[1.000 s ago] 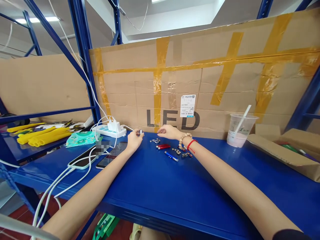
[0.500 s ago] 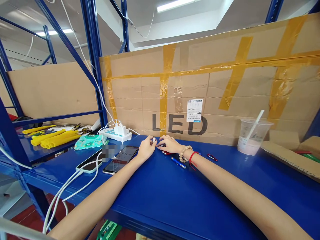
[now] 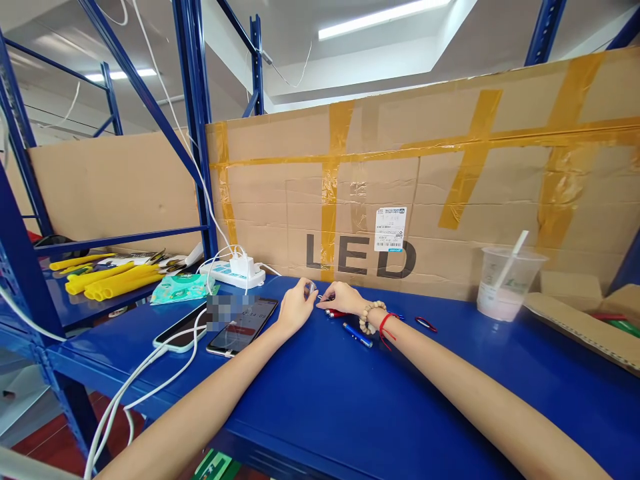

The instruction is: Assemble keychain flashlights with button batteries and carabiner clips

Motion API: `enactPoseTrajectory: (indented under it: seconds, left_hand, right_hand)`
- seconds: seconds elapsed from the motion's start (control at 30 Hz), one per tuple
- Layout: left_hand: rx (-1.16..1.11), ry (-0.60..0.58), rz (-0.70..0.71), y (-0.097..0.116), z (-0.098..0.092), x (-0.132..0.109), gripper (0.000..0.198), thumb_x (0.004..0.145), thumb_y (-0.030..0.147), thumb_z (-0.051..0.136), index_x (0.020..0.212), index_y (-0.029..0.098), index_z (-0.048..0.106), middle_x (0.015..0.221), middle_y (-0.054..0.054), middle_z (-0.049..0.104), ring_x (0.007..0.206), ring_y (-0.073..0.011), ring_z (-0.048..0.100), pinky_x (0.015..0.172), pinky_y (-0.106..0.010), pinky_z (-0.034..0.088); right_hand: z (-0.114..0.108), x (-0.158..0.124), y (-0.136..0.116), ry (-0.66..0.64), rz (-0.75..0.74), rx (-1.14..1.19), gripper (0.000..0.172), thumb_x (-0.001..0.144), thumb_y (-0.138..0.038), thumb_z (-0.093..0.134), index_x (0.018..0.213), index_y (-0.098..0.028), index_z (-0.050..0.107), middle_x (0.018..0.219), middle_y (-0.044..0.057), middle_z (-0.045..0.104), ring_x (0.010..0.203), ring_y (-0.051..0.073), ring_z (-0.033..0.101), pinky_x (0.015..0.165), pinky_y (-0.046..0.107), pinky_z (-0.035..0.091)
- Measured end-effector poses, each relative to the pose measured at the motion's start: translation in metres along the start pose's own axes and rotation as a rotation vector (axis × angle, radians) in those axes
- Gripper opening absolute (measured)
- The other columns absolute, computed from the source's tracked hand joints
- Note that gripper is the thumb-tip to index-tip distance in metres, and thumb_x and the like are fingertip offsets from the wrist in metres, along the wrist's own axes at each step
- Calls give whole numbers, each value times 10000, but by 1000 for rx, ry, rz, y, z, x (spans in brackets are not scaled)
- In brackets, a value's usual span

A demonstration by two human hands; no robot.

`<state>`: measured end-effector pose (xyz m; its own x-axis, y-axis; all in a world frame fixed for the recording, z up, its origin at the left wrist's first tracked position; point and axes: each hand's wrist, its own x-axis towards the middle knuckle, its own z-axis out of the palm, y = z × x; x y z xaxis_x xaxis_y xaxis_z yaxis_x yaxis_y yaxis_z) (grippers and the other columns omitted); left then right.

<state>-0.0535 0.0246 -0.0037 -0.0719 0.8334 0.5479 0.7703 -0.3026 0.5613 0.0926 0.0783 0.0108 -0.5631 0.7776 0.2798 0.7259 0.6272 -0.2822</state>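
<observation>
My left hand (image 3: 294, 308) rests on the blue shelf top (image 3: 350, 400), fingers pinched on a small silver metal piece (image 3: 311, 287). My right hand (image 3: 341, 297), with a bead bracelet and a red string at the wrist, meets it fingertip to fingertip, pinched on something I cannot make out. A red pen-shaped light (image 3: 336, 313) lies just under the right hand. A blue pen-shaped light (image 3: 357, 335) lies near the wrist. A small red clip (image 3: 426, 325) sits further right.
Two phones (image 3: 243, 325) with white cables (image 3: 145, 373) lie at the left, behind them a white power strip (image 3: 230, 272). A taped cardboard sheet marked LED (image 3: 450, 180) stands at the back. A plastic cup with a straw (image 3: 504, 283) and an open carton (image 3: 585, 327) are at the right.
The hands have come together from about a hand's width apart, and the right hand has closed into a pinch. The view has tilted and shifted, so the small loose parts by the wrist are hidden.
</observation>
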Motion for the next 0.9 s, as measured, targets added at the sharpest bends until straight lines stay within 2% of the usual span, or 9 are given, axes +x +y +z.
enactPoseTrajectory:
  seconds: [0.2, 0.33, 0.4, 0.5, 0.63, 0.9]
  left_hand:
    - [1, -11, -7, -1, 1, -1, 77, 804, 236, 513, 869, 209, 543, 731, 2, 651, 681, -147, 612, 620, -231, 427]
    - [-3, -29, -19, -3, 2, 0, 89, 806, 243, 514, 876, 205, 554, 729, 0, 660, 676, -149, 617, 633, -235, 436]
    - [-2, -35, -21, -5, 2, 1, 96, 803, 248, 525, 878, 204, 564, 739, -4, 666, 690, -153, 623, 652, -239, 444]
    - [-16, -45, -22, -6, 3, 3, 113, 797, 267, 540, 881, 201, 579, 753, -11, 676, 707, -158, 629, 665, -240, 453]
    - [-66, -34, -26, -7, 3, 4, 142, 796, 279, 544, 899, 193, 591, 746, -14, 679, 707, -154, 629, 676, -236, 459]
    - [-58, -64, 4, -6, 1, 3, 127, 786, 276, 538, 840, 186, 609, 712, -7, 676, 659, -148, 610, 611, -232, 428]
  right_hand:
    - [-3, 1, 4, 19, -25, 46, 165, 682, -373, 679, 722, -220, 727, 795, 6, 715, 769, 164, 634, 667, 228, 450]
    - [-17, 4, 2, 154, -28, 66, 190, 747, -359, 617, 787, -205, 720, 853, 32, 700, 796, 169, 623, 678, 254, 455]
    - [-25, 6, 0, 227, -77, 144, 212, 788, -342, 577, 851, -191, 711, 890, 43, 691, 803, 152, 618, 691, 245, 463]
    - [-31, 9, -4, 283, -228, 300, 183, 772, -293, 602, 838, -162, 713, 853, 55, 685, 772, 141, 614, 693, 239, 472]
    - [-32, 9, -8, 251, -343, 311, 154, 746, -260, 625, 786, -147, 723, 788, 55, 680, 740, 141, 607, 660, 240, 463]
    - [-39, 3, -11, 139, -386, 302, 156, 750, -251, 609, 779, -153, 727, 763, 43, 679, 713, 129, 598, 660, 230, 456]
